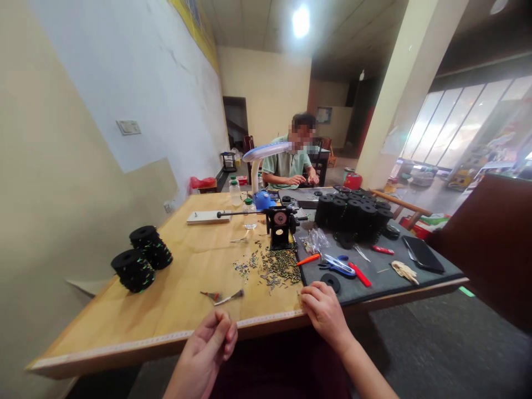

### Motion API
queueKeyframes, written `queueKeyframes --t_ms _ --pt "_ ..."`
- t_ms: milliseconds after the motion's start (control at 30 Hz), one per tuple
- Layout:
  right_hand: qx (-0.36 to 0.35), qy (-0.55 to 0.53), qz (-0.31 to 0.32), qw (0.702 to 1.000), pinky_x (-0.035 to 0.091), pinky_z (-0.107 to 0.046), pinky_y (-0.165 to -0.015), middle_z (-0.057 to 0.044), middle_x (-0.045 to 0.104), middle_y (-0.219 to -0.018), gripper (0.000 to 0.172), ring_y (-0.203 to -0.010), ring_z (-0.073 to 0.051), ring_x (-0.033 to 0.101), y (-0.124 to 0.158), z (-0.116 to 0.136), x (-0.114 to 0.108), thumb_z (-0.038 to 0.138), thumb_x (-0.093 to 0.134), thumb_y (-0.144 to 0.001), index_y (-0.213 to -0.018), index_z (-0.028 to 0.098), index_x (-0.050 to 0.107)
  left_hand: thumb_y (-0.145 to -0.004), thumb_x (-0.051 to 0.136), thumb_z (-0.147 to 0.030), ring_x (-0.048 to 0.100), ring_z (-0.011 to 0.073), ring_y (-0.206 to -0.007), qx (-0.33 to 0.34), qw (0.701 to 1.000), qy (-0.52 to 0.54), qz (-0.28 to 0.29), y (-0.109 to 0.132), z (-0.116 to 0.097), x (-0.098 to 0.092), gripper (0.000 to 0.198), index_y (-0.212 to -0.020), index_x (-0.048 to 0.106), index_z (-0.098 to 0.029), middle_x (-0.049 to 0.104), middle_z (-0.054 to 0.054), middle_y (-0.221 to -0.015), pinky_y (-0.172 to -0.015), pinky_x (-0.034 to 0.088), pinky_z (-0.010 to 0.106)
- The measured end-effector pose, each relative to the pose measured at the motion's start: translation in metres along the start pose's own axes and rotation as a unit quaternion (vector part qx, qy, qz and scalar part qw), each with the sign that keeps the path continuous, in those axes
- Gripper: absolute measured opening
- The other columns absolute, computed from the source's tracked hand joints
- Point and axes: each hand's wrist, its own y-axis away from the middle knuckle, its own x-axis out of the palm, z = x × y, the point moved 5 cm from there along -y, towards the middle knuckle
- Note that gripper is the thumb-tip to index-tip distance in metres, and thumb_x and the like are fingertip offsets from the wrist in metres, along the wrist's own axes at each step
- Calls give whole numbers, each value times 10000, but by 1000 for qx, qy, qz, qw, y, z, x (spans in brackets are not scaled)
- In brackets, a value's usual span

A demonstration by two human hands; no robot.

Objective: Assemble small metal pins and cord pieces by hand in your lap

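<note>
My left hand (210, 344) hovers at the table's front edge, its fingers curled and thumb pressed to the forefinger. Whatever it pinches, if anything, is hidden. On the table edge, to the right, rests my right hand (323, 311), closed, with its fingertips together. I cannot make out what lies between them. Just beyond it is a loose black disc (330, 282). A heap of small metal pieces (282, 266) is spread ahead of both hands, with tiny coloured bits (245, 266) on its left. Two small brush-like tools (228, 297) lie past my left hand.
A black hand-cranked winder (280, 230) stands mid-table before a desk lamp (266, 151). Black spool stacks stand at left (133, 270) and right (353, 213). Pliers (338, 265), a red-handled tool (359, 275) and a phone (421, 254) lie on the grey mat. A co-worker (286, 166) sits opposite.
</note>
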Motion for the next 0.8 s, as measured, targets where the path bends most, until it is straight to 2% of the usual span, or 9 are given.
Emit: queueKeyframes --t_ms 133,233,300,400,533,600,700,800 --pt "-1 27 -23 999 404 -366 -833 -61 717 -1022 171 -980 -242 537 4 -1 -2 162 537 -882 -927 224 690 -767 673 -480 437 91 -549 36 995 -90 23 -4 -1 7 334 -717 533 -181 540 -29 -624 -512 369 189" --pt "23 23 -64 997 443 -399 -859 -80 718 -1041 204 -988 -257 563 6 -1 -16 166 512 -888 -961 222 695 -788 627 -511 469 110 -553 61 986 -154 37 -4 -5 12 353 -706 548 -178 550 -13 -631 -515 392 205" --pt "52 -15 -95 994 465 -413 -878 -89 719 -1025 204 -988 -259 581 9 8 -28 183 509 -893 -989 218 685 -801 593 -530 483 124 -553 73 975 -203 41 0 -8 15 367 -703 569 -177 551 -1 -636 -502 397 211" --pt "92 -126 -116 981 497 -389 -860 -100 709 -991 199 -968 -250 610 13 37 -42 189 498 -898 -1022 215 651 -841 550 -487 531 161 -622 118 948 -287 61 11 -13 23 331 -704 593 -188 577 28 -677 -561 437 231" --pt "92 -308 -32 946 548 -289 -681 -110 700 -1014 243 -868 -229 662 12 89 -31 234 520 -880 -1110 230 599 -869 519 -392 582 228 -841 210 902 -365 99 26 -17 36 260 -694 596 -216 626 86 -869 -771 477 286" --pt "84 -381 13 921 544 -273 -697 -100 703 -1026 268 -864 -220 672 10 107 -19 252 526 -873 -1136 232 579 -888 483 -349 586 231 -878 240 884 -387 107 29 -13 37 234 -742 615 -223 613 99 -943 -793 483 293" --pt "101 -438 74 890 520 -267 -738 -70 717 -974 248 -834 -205 673 9 115 3 290 523 -880 -1116 235 575 -903 454 -289 591 213 -870 267 868 -407 103 28 -4 32 219 -759 603 -220 586 98 -972 -787 485 285" --pt "120 -430 118 887 488 -228 -629 -36 712 -797 203 -677 -174 649 14 111 22 341 513 -886 -1026 217 593 -909 443 -290 578 200 -829 273 867 -407 89 24 5 25 217 -747 567 -217 571 86 -927 -753 478 276"
